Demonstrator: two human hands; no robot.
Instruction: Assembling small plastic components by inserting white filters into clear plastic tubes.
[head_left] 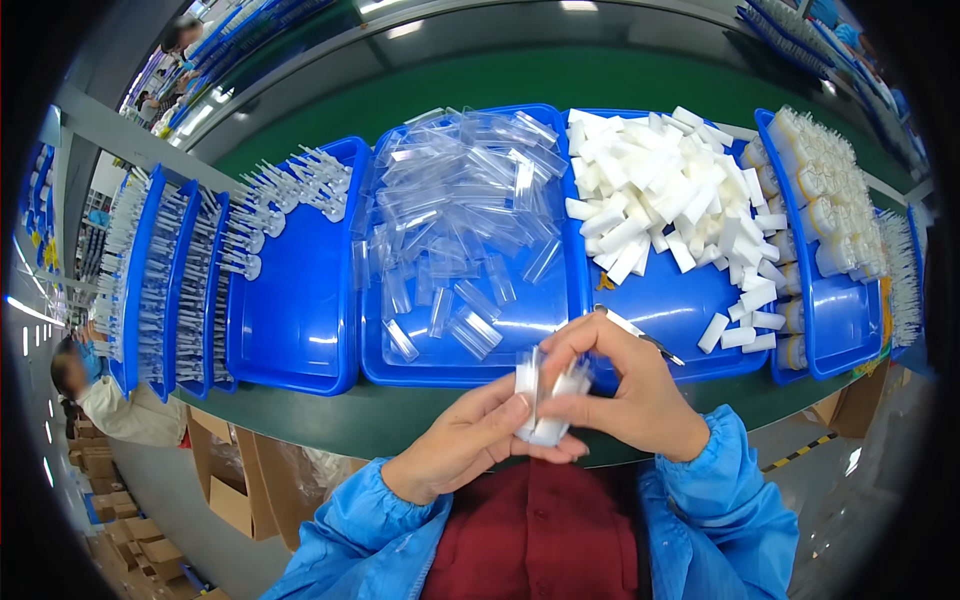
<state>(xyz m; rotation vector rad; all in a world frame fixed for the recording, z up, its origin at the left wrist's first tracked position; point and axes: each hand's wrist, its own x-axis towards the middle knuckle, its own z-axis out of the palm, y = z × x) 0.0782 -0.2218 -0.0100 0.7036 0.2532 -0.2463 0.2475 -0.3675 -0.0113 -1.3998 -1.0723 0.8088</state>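
Note:
Close to my body, at the bench's front edge, my left hand is closed around a small white and clear plastic piece. My right hand bends over it from the right, its thumb and fingers pinched on the same piece's upper right part. Motion blurs the piece there, so its exact shape is hard to tell. Beyond the hands, clear plastic sleeves are heaped in a blue tray. White foam-like blocks fill much of the tray to its right.
At left, a blue tray holds clear stemmed parts along its far and left sides, beside upright-tilted trays of similar parts. Tweezers lie near my right hand. Cloudy round parts stack at right. Cardboard boxes stand below the bench.

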